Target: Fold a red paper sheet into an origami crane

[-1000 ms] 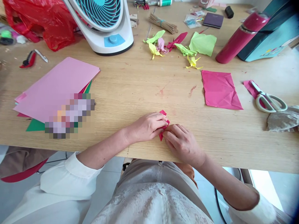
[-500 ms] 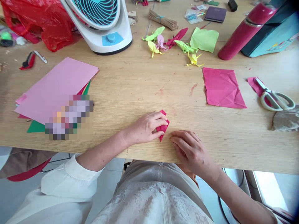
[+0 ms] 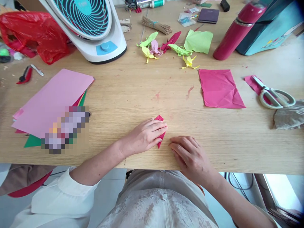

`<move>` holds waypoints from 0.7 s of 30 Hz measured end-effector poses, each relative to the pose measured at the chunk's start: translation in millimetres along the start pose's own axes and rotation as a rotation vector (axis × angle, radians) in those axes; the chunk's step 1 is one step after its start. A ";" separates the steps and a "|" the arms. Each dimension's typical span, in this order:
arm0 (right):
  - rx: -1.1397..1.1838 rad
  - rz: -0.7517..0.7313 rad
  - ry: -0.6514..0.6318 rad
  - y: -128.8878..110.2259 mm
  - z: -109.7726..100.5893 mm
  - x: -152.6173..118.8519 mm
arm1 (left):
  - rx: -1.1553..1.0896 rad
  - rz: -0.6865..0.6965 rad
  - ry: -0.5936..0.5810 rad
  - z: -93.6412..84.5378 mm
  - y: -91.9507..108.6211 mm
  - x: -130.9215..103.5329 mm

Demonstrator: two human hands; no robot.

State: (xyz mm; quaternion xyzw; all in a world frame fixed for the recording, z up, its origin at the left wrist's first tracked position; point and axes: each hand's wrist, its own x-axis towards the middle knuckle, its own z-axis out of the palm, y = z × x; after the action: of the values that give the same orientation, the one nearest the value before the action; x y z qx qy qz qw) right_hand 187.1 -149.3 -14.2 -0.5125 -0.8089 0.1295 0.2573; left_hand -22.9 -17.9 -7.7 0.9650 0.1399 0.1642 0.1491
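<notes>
A small folded red-pink paper [image 3: 159, 118] with pointed ends lies on the wooden table in front of me. Across its middle my left hand [image 3: 150, 133] lies flat, fingers stretched out and pressed on it. The paper's top and bottom points and part of its right edge show; the rest is hidden under the fingers. Just right of it, apart from the paper, my right hand [image 3: 187, 152] rests on the table. Its fingers are curled together, and nothing shows in them.
Crumpled pink square paper [image 3: 222, 88] and scissors [image 3: 273, 95] lie to the right. Several folded paper figures [image 3: 188, 61], a red flask [image 3: 238, 31] and a fan [image 3: 104, 50] stand farther back. A coloured paper stack [image 3: 52, 101] and a red-handled tool [image 3: 27, 76] are at left.
My left hand's fingers have closed together and flattened over the folded paper, covering more of it. The right hand stays beside it. The whole view has shifted slightly.
</notes>
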 end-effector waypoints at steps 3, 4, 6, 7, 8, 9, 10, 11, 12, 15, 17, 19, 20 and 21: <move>-0.008 -0.005 -0.001 -0.4 -0.8 1.2 | 0.076 -0.015 -0.039 -2.0 6.1 1.1; -0.011 -0.007 0.002 -0.4 -1.0 1.7 | 0.106 -0.023 -0.054 -1.9 8.3 0.9; -0.015 -0.009 0.006 -0.1 -1.2 2.4 | 0.161 -0.042 -0.082 -0.6 12.5 -0.3; -0.016 -0.010 0.006 0.1 -1.2 2.6 | 0.182 -0.050 -0.093 0.4 14.1 -1.1; -0.015 -0.009 0.005 0.3 -1.2 2.7 | 0.197 -0.057 -0.101 1.4 15.4 -1.9; -0.014 -0.008 0.004 0.4 -1.1 2.7 | 0.207 -0.062 -0.108 2.2 16.4 -2.6; -0.013 -0.005 0.004 0.5 -1.0 2.7 | 0.212 -0.069 -0.114 2.8 17.3 -3.0; -0.012 -0.003 0.005 0.5 -0.8 2.7 | 0.209 -0.077 -0.117 3.0 18.0 -3.1; -0.013 -0.002 0.007 0.5 -0.6 2.6 | 0.200 -0.089 -0.120 2.8 18.8 -2.9; -0.016 -0.007 0.015 0.0 0.1 2.6 | 0.153 -0.148 -0.126 1.1 22.0 -1.1; -0.015 -0.008 0.016 -0.2 0.6 2.7 | 0.129 -0.185 -0.134 -0.1 24.8 0.0; -0.010 -0.008 0.019 -0.2 0.9 2.6 | 0.117 -0.211 -0.142 -0.7 27.4 0.2; -0.008 -0.008 0.020 0.0 0.9 2.5 | 0.113 -0.219 -0.148 -0.8 28.4 -0.2; -0.007 -0.009 0.021 0.1 0.9 2.4 | 0.112 -0.225 -0.155 -0.8 29.2 -0.7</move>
State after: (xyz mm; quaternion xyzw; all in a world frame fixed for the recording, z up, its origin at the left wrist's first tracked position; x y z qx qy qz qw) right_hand 185.8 -147.1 -14.3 -0.5113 -0.8088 0.1202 0.2646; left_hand -17.4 -44.7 2.6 0.9598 0.2443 0.0632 0.1227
